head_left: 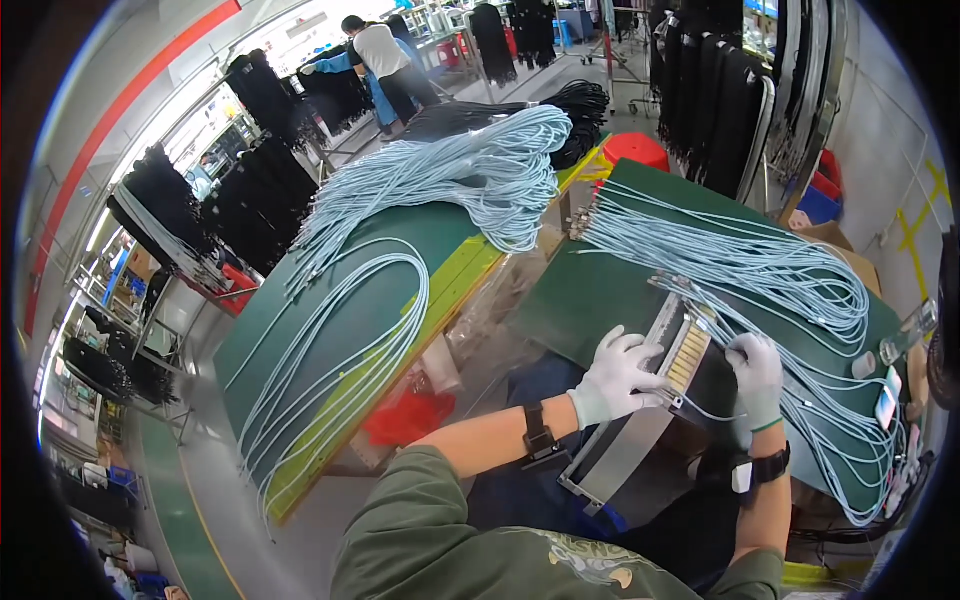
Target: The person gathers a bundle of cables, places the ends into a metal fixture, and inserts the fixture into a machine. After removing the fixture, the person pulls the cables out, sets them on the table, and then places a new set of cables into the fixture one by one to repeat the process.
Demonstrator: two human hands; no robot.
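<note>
Step in hand, as judged: seating cable ends in metal comb fixture [668, 352], near right. Left hand [615, 378] flat, steadying it; right hand [757, 372] pinching pale blue cable [735, 268]. Next calls for slot alignment

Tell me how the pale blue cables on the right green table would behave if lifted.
The pale blue cables lie in loose curved loops, so they are probably floppy and would sag. Many strands overlap, so lifting one may drag others. They look thin, likely light.
</note>
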